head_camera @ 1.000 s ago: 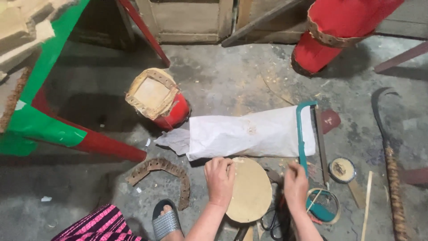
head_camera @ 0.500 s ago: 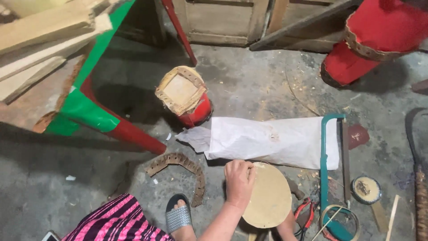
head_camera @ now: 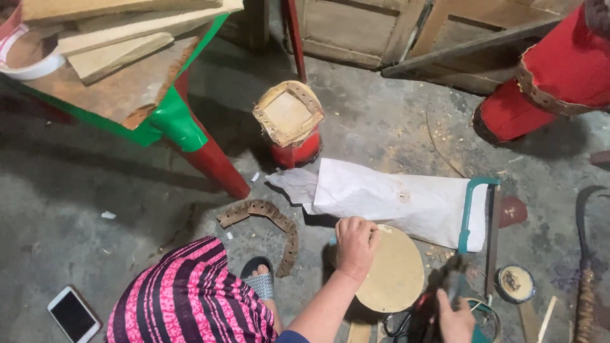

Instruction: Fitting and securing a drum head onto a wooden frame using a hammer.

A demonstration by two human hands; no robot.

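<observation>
My left hand (head_camera: pixel 355 244) presses down on the near-left rim of a round tan wooden disc (head_camera: pixel 393 274) lying on the concrete floor. My right hand (head_camera: pixel 455 319) sits at the bottom edge, fingers closed around the dark handle of a teal-framed hacksaw (head_camera: pixel 475 213) that stands upright just right of the disc. A white sack (head_camera: pixel 394 199) lies flat behind the disc. A curved strip of brown leather with punched holes (head_camera: pixel 272 219) lies left of my left hand, by my sandalled foot (head_camera: pixel 259 280).
A small red drum with a square hide top (head_camera: pixel 289 124) stands beyond the sack. A green and red table leg (head_camera: pixel 203 146) is at left, a large red drum (head_camera: pixel 546 76) at upper right, a sickle (head_camera: pixel 588 254) at far right, a phone (head_camera: pixel 74 312) at bottom left, a round tin (head_camera: pixel 515 283).
The view has swung left and down, bringing the table and phone into sight. My left hand stays on the disc; my right hand has dropped lower along the saw handle.
</observation>
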